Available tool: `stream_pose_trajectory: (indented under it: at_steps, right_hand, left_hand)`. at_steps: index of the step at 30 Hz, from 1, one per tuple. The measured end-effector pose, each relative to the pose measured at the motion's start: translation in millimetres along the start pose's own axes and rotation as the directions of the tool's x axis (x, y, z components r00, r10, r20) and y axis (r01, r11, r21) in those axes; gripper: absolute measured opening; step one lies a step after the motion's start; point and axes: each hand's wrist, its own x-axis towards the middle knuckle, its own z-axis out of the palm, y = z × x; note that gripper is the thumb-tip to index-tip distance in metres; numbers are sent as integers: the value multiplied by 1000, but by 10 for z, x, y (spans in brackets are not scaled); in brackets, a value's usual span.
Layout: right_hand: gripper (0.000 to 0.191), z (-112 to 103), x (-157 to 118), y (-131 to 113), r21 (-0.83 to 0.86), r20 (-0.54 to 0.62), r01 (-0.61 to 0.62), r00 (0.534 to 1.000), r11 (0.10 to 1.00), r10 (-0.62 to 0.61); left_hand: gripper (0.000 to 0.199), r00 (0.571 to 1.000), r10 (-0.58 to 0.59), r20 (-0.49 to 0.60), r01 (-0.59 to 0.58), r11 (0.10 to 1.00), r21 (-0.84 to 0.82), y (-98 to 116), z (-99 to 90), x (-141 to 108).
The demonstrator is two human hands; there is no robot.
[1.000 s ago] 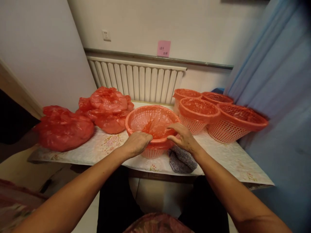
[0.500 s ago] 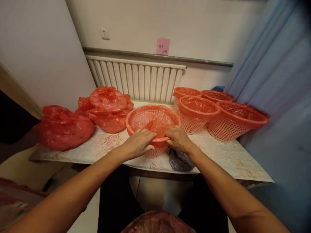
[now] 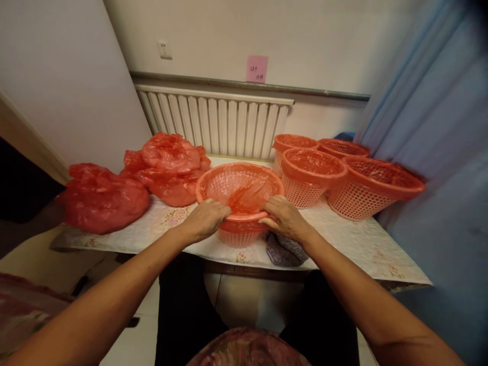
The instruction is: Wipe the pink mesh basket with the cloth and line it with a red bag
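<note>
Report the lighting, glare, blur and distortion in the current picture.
Head view: dim, yellowish light, with small glints on the crinkled translucent red plastic liner inside the round orange perforated plastic basket; head view: the pleated blue curtain looks soft, the upper right corner dark; head view: wide-angle stretch toward the edges.

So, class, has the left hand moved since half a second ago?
Yes: judged against the radiator, the left hand has shifted toward the picture's left.
</note>
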Motion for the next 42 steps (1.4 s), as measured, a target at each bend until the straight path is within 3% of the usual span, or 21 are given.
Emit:
stream_pose_trajectory:
  at_steps: [3,6,9,12,14,16,19,21,25,28,30,33,37,42]
  right_hand:
    - [35,64,-10,13,-96,34,-6,999,995,10]
    - [31,147,43,-86,-179,33,-33,999,983,39]
    - [33,186,94,-196,-186,8,-69,997,980,71]
    - [29,138,81,-252,-25,-39,-62,997,998,61]
    - [29,56,35,-242,164,-133,-46,989,985,69]
    - [28,-43,-27,-184,300,-266,-67,952,952,151]
    - [23,-148,-126,-41,347,-378,-181,871,920,313]
    - [23,-153,-184,40,340,-374,-223,859,914,349]
    - [23,-21,-239,47,257,-280,-114,942,960,187]
    - [21,105,-193,-44,156,-194,-59,977,986,89]
    - [21,165,-126,-120,114,-182,-49,981,992,70]
    - [25,218,-10,-253,42,-149,-22,989,999,28]
    - [32,249,72,-373,-77,-120,-16,993,997,7]
    - [36,202,14,-152,-101,-28,79,996,992,-82]
  left_hand:
    - [26,1000,-10,17,11,998,-59,-13,-85,-60]
    - [9,1000,14,-23,-17,987,-157,161,-124,-46]
    - [25,999,-14,-48,5,985,-172,391,-78,29]
    - [18,993,-104,-51,99,991,-94,520,12,109]
    - [18,991,-123,-48,120,991,-63,534,49,136]
    - [19,993,-112,-37,111,993,-50,512,52,136]
    - [20,996,-86,-24,85,995,-60,424,16,94]
    - [21,998,-67,-13,66,994,-90,322,-21,50]
    - [24,999,-16,30,21,984,-176,74,-125,-66]
    - [18,999,-27,31,33,974,-226,20,-216,-133]
    - [13,999,-51,-18,44,966,-255,98,-248,-133]
    - [21,996,-58,-73,37,963,-265,325,-201,-66]
    - [13,993,-93,-72,83,988,-128,573,-17,51]
    - [17,998,-58,-35,58,998,-1,480,85,80]
